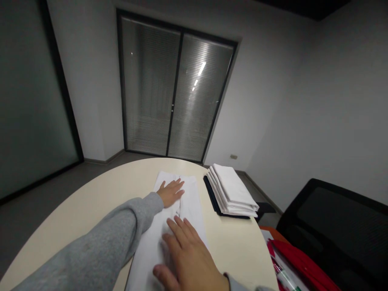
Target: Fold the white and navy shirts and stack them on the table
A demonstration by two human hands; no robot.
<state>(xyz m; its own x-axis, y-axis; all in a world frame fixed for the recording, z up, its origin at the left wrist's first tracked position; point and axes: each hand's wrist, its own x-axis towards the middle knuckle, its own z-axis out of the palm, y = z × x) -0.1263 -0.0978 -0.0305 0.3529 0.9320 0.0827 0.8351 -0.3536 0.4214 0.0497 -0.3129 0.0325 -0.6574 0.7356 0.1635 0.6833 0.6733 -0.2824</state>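
Note:
A white cloth (190,198) lies folded lengthwise on the cream round table (100,194). My left hand (171,192), in a grey sleeve, rests flat on the far part of the cloth with fingers stretched out. Closer to me, my right hand (188,254) lies flat on the near part of the same cloth, fingers apart. Neither hand grips anything.
A stack of folded white cloths (232,190) over a dark one sits at the table's right edge. Red and white items (291,262) lie at the lower right beside a black chair (336,230). Glass doors with blinds (176,93) stand behind.

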